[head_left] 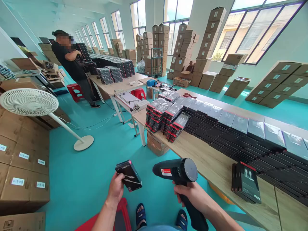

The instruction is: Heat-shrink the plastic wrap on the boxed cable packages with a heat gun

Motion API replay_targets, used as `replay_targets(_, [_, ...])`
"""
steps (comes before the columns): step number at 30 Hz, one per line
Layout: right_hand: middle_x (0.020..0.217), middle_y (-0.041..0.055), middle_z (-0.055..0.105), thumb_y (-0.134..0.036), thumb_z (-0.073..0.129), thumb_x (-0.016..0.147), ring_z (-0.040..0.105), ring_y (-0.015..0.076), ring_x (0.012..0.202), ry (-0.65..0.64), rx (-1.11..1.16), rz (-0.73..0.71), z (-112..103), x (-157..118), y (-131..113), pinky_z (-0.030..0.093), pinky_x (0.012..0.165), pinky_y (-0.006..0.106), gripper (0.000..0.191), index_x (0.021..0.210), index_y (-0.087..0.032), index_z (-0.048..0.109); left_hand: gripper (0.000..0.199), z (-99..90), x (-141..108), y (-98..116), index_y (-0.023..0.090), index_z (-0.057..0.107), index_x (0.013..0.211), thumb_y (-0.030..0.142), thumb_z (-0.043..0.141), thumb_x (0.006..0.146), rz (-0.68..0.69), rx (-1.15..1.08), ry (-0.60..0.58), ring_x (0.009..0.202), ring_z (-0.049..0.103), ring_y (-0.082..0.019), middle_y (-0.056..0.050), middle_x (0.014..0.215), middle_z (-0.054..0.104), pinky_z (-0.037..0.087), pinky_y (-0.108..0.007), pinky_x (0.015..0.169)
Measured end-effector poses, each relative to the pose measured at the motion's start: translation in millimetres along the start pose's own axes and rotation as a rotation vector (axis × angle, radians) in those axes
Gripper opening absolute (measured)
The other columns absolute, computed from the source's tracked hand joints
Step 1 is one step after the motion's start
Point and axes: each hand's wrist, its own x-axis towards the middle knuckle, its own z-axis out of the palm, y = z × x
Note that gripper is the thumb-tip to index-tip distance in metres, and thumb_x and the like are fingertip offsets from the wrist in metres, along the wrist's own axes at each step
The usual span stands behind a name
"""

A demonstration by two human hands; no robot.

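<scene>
My left hand point(116, 187) grips a small black product box point(129, 175) with a pale cable-like picture and pink-red ends. In my right hand point(190, 195) is a black heat gun point(174, 170) with a red and white label, its fingers wrapped round the handle. The gun's nozzle points left toward the box, and a gap separates them. Several upright black boxes point(247, 183) with red edges stand on the near end of the table at right. Farther along that table are piles of shiny, film-wrapped boxes point(166, 115) beside long rows of black boxes point(221, 128).
A wooden table point(207, 150) runs along my right. A red stool point(124, 208) is by my legs, left of my slippers. A white standing fan point(83, 142) and stacked cartons point(21, 166) occupy the left. Another person point(69, 61) stands at the far table.
</scene>
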Motion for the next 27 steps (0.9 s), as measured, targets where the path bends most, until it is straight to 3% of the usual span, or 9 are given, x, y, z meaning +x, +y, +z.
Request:
replay_targets(5, [0.054,-0.0018,0.06,-0.029,0.067,0.067,0.05,0.0139,0.049,-0.225,-0.021,-0.006,32.8,0.5,-17.9,0.042,0.052,0.029,0.017,0.079,-0.018,0.063,0.036,3.4,-4.3,-8.6,0.018,0.07,0.073,-0.012,0.061,0.057,0.129,0.169,-0.069,0.072,0.061,-0.014,0.001,0.078,0.066,0.05,-0.017,0.07])
replay_targets(8, [0.059,-0.0023,0.059,-0.028,0.066,0.07,0.052,0.0137,0.054,-0.148,-0.039,-0.095,37.2,9.6,-21.0,0.042,0.053,0.028,0.013,0.078,-0.019,0.061,0.042,3.0,-4.4,-9.2,0.021,0.071,0.071,-0.018,0.062,0.055,0.183,0.218,-0.081,0.08,0.06,-0.013,0.001,0.086,0.066,0.048,-0.013,0.074])
replay_targets(11, [0.066,-0.0015,0.061,-0.028,0.066,0.069,0.055,0.0145,0.055,-0.111,-0.02,-0.057,24.2,16.5,-20.6,0.042,0.05,0.027,0.019,0.083,-0.018,0.06,0.042,-0.4,-2.6,-9.5,0.021,0.071,0.072,-0.017,0.062,0.057,0.182,0.212,-0.066,0.083,0.062,-0.014,0.001,0.087,0.067,0.048,-0.015,0.077])
replay_targets(15, [0.071,0.0005,0.064,-0.034,0.068,0.067,0.057,0.0148,0.056,-0.153,0.025,-0.025,11.5,16.8,-20.1,0.045,0.05,0.028,0.028,0.088,-0.017,0.061,0.035,-4.5,0.7,-12.9,0.019,0.069,0.075,-0.013,0.059,0.063,0.099,0.14,-0.05,0.076,0.066,-0.016,0.0,0.08,0.068,0.05,-0.019,0.075])
replay_targets(20, [0.068,0.0,0.065,-0.033,0.069,0.067,0.057,0.014,0.054,-0.173,0.058,-0.017,20.2,15.5,-19.0,0.043,0.049,0.027,0.028,0.088,-0.016,0.063,0.03,-6.5,6.2,-14.9,0.016,0.069,0.076,-0.007,0.057,0.06,-0.025,0.043,-0.066,0.057,0.061,-0.016,0.001,0.066,0.066,0.05,-0.023,0.056])
replay_targets(23, [0.067,-0.0002,0.066,-0.03,0.07,0.064,0.057,0.0141,0.053,-0.209,0.061,0.02,23.3,10.5,-17.0,0.043,0.049,0.026,0.026,0.086,-0.017,0.063,0.025,-8.7,11.2,-12.5,0.016,0.067,0.076,0.004,0.053,0.059,-0.117,-0.052,-0.046,0.058,0.064,-0.021,-0.003,0.065,0.067,0.053,-0.03,0.056])
replay_targets(27, [0.057,-0.0018,0.063,-0.022,0.067,0.06,0.054,0.014,0.048,-0.272,0.01,0.086,17.8,-0.3,-9.3,0.041,0.047,0.026,0.016,0.075,-0.018,0.063,0.038,-12.6,14.7,-13.1,0.015,0.068,0.092,0.015,0.051,0.058,-0.241,-0.206,-0.117,0.06,0.062,-0.021,-0.007,0.07,0.064,0.055,-0.034,0.055])
